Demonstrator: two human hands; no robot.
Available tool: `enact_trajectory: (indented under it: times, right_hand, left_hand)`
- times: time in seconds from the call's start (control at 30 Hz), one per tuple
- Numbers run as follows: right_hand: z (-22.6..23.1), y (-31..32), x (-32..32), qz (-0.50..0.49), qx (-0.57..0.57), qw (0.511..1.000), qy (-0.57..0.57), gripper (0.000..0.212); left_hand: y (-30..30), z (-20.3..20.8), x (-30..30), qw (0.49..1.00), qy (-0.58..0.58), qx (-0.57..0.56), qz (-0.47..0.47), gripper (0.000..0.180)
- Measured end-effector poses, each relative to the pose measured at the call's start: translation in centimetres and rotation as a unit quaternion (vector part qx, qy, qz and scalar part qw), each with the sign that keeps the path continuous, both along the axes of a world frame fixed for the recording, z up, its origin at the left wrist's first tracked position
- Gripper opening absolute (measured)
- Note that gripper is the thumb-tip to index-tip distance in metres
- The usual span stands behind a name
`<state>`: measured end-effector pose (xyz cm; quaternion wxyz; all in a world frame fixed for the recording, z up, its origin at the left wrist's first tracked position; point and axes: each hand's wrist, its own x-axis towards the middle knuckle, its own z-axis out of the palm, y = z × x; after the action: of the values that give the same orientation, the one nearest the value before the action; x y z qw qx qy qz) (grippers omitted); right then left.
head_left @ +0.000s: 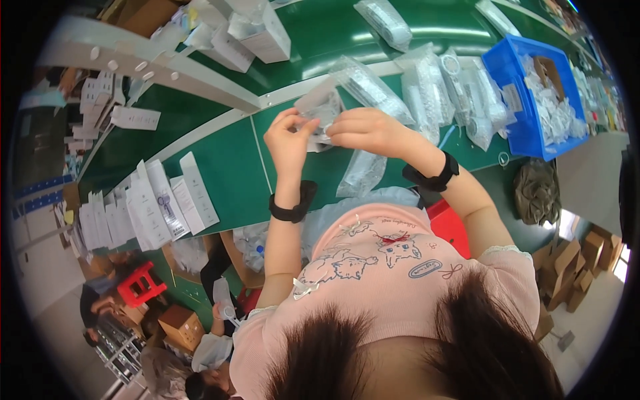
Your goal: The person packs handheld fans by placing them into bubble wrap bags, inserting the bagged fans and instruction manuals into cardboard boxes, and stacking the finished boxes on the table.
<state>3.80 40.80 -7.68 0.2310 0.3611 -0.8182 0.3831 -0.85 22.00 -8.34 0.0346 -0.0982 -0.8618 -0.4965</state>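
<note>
My left hand [289, 141] and my right hand [365, 128] meet over the green worktable. Between them is a clear plastic bag [325, 115], crumpled, with a pale box-like piece behind it; what the bag contains is hard to make out. The left thumb and fingers pinch its left side. On the right side, my right fingers are curled closed on it, their tips partly hidden. Beyond my right hand lies a bubble-wrapped packet [373, 88], and another clear packet [362, 172] rests near the table edge below my right wrist.
A blue bin [503, 93] of clear-wrapped parts stands at the right, beside several bubble-wrapped packets [427, 87]. White cartons [157, 207] stand in a row at the left. A metal frame post [180, 63] crosses the upper left. Behind me are a red stool [141, 283] and another person.
</note>
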Motion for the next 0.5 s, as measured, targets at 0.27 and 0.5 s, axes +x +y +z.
enact_trajectory:
  times: [0.27, 0.5]
  right_hand:
    - [-0.7, -3.5, -0.5, -0.042, 0.187, 0.982, -0.005, 0.022]
    - [-1.5, -3.4, -0.6, -0.008, 0.247, 0.968, -0.032, 0.037]
  left_hand:
    - [-1.9, -1.8, 0.3, 0.985, -0.086, 0.152, -0.015, 0.013]
    - [-4.9, -1.7, 0.2, 0.973, -0.084, 0.211, -0.048, 0.019]
